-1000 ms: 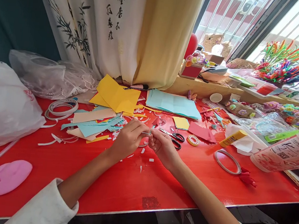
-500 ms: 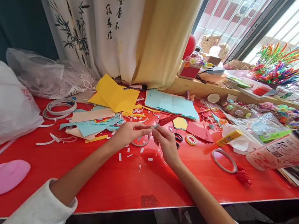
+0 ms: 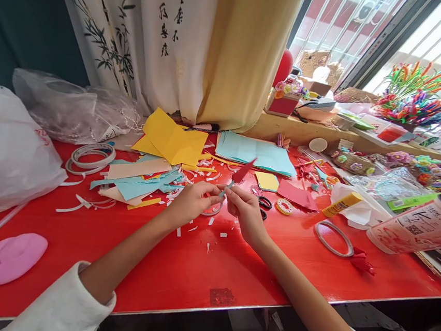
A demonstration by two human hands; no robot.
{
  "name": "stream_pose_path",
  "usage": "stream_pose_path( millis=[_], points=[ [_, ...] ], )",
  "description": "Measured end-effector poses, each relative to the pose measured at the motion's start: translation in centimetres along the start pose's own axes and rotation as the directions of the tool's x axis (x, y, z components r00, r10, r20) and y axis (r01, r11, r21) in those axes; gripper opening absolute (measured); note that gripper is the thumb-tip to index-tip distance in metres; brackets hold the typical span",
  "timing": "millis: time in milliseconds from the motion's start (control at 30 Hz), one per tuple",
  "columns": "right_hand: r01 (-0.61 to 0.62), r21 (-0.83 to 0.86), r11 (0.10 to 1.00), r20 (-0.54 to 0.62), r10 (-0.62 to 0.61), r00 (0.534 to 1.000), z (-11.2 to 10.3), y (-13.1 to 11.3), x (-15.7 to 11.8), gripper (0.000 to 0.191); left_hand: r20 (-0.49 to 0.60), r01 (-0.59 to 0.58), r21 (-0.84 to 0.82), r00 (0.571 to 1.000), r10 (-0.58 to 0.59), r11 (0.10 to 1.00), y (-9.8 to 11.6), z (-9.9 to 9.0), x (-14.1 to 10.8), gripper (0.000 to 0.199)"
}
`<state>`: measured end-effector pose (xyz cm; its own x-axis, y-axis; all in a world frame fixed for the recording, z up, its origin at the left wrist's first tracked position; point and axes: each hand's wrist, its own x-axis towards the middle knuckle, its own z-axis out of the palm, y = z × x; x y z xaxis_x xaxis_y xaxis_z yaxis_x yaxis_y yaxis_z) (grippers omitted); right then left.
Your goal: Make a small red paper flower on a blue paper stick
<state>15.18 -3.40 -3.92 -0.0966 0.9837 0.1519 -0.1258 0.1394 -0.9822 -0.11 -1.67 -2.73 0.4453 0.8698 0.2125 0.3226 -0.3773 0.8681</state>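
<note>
My left hand (image 3: 193, 200) and my right hand (image 3: 247, 215) meet above the middle of the red table (image 3: 179, 271). Between their fingertips is a narrow light-blue paper strip (image 3: 226, 189), pinched from both sides. From the fingers of my right hand a pointed dark-red folded paper piece (image 3: 245, 171) sticks up; how it joins the strip is hidden. Below the hands, a roll of tape (image 3: 213, 211) lies partly covered. Black-handled scissors (image 3: 265, 203) rest just right of my right hand, their blades hidden.
Paper sheets in yellow (image 3: 176, 143) and light blue (image 3: 255, 154) lie at the back, with offcuts (image 3: 141, 178) to the left. A yellow glue stick (image 3: 342, 205), a tape ring (image 3: 334, 239) and a lidded cup (image 3: 413, 225) are right. A pink lump (image 3: 12, 259) sits front left.
The red paper piece has turned to point more steeply upward. More of the light-blue strip shows between my fingertips. The view has shifted slightly.
</note>
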Motion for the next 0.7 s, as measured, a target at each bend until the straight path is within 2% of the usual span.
stream_pose_path(
  millis=[100, 300, 400, 500, 600, 700],
  points=[
    [0.034, -0.093, 0.995, 0.004, -0.034, 0.999, -0.07, 0.11, -0.01, 0.022, 0.073, 0.095, -0.068, 0.993, -0.090, 0.993, -0.53, 0.07, 0.26, 0.024],
    [0.081, -0.167, 0.983, 0.042, -0.075, 0.996, 0.02, 0.23, -0.12, 0.022, 0.034, 0.134, -0.215, 0.991, -0.129, 0.968, -0.22, 0.19, -0.14, 0.027],
    [0.091, -0.156, 0.984, 0.074, -0.080, 0.994, -0.02, 0.19, -0.19, 0.020, 0.093, 0.179, -0.344, 0.983, -0.156, 0.922, 0.17, 0.03, -0.20, 0.026],
    [0.113, -0.178, 0.978, 0.065, -0.102, 0.993, -0.13, 0.19, -0.26, 0.018, 0.187, 0.286, -0.387, 0.955, -0.229, 0.877, 0.25, 0.01, -0.06, 0.025],
    [0.160, -0.258, 0.953, 0.044, -0.154, 0.987, -0.16, 0.27, -0.35, 0.017, 0.189, 0.341, -0.418, 0.939, -0.287, 0.842, 0.10, 0.26, -0.02, 0.025],
    [0.260, -0.353, 0.899, 0.086, -0.245, 0.966, -0.04, 0.40, -0.43, 0.020, 0.209, 0.372, -0.514, 0.928, -0.308, 0.773, -0.22, 0.48, -0.17, 0.022]
  ],
)
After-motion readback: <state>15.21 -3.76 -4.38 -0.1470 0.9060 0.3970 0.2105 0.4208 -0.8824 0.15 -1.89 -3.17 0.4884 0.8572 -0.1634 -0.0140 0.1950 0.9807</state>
